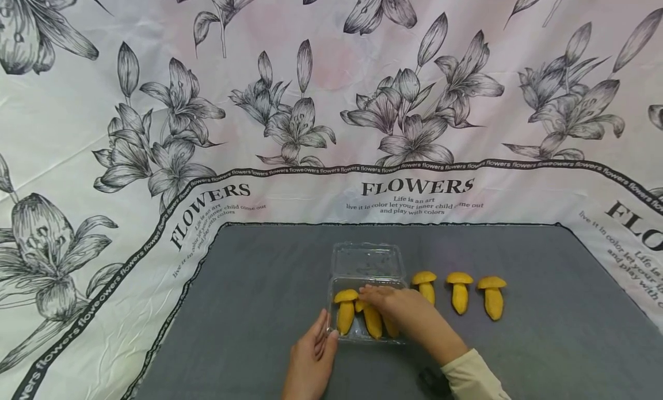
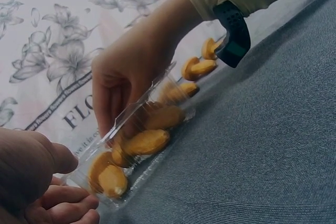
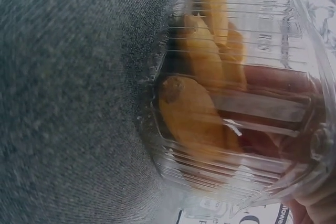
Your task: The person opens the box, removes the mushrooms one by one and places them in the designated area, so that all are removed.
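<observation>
A clear plastic clamshell box (image 1: 366,262) lies with its lid folded back, away from me. Inside it are yellow mushrooms (image 1: 345,313) with rounded caps and thick stems, side by side. My left hand (image 1: 311,354) holds the box's left front edge between thumb and fingers. My right hand (image 1: 399,311) reaches into the box from the right, its fingers bent down around a mushroom (image 3: 191,111) on the right side. That hand hides the cap of this mushroom and part of the middle mushroom (image 1: 372,321).
Three more yellow mushrooms stand in a row right of the box: a near one (image 1: 426,286), a middle one (image 1: 459,292) and a far-right one (image 1: 494,296). Grey cloth (image 1: 248,308) covers the table. Behind hangs a flower-printed curtain (image 1: 290,198).
</observation>
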### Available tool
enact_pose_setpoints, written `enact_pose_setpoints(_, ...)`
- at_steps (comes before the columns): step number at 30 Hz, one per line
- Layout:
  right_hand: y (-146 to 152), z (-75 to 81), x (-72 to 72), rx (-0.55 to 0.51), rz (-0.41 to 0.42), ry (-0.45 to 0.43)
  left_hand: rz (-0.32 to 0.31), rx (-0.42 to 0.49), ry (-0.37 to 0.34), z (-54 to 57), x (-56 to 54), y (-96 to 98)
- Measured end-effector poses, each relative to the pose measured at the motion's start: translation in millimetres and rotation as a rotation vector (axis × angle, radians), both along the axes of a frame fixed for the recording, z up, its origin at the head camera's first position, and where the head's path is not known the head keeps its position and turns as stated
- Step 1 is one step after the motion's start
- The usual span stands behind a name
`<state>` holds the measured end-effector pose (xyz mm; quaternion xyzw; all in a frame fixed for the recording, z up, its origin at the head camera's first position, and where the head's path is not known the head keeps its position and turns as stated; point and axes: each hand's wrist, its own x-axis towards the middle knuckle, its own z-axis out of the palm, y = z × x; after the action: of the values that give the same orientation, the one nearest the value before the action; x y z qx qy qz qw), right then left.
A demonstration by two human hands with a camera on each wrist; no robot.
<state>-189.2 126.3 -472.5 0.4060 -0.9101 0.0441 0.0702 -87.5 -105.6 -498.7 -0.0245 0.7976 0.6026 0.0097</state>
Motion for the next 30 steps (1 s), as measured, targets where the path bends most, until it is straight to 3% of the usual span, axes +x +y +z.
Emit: enact_pose_setpoints(30,7.4,-3.0,0.3,-0.182,0.087,0.206,0.01,-0.013,0.022,0.8,0.4,0.1)
